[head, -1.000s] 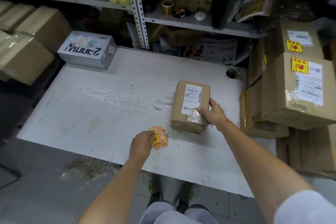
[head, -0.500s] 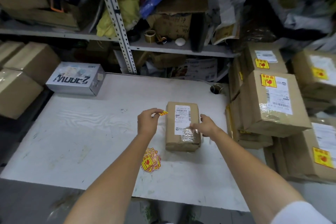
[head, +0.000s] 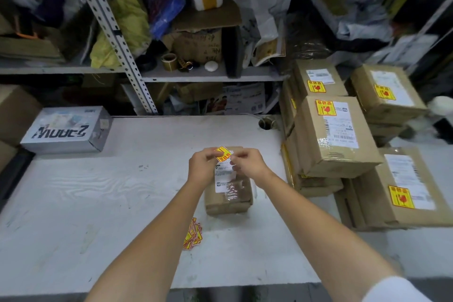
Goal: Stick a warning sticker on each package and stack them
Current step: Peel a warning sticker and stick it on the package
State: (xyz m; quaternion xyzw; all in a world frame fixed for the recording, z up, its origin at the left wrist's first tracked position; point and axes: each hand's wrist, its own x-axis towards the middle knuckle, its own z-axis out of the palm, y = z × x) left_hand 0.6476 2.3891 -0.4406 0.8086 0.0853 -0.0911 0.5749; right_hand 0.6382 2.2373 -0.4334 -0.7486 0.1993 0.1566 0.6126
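Left hand (head: 203, 164): fingertips pinched on warning sticker (head: 222, 154).
Right hand (head: 248, 163): pinching same sticker's edge.
Package (head: 232, 195): beneath hands, on white table (head: 98, 203).

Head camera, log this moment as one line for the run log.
step: peeling | sticker: held by left hand and right hand | package: on table, unstickered

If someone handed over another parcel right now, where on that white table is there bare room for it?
The widest bare patch on the white table lies left of the package, in front of the grey printed box. The far strip between that box and the cable hole is free too. The right edge is crowded by stacked stickered boxes.
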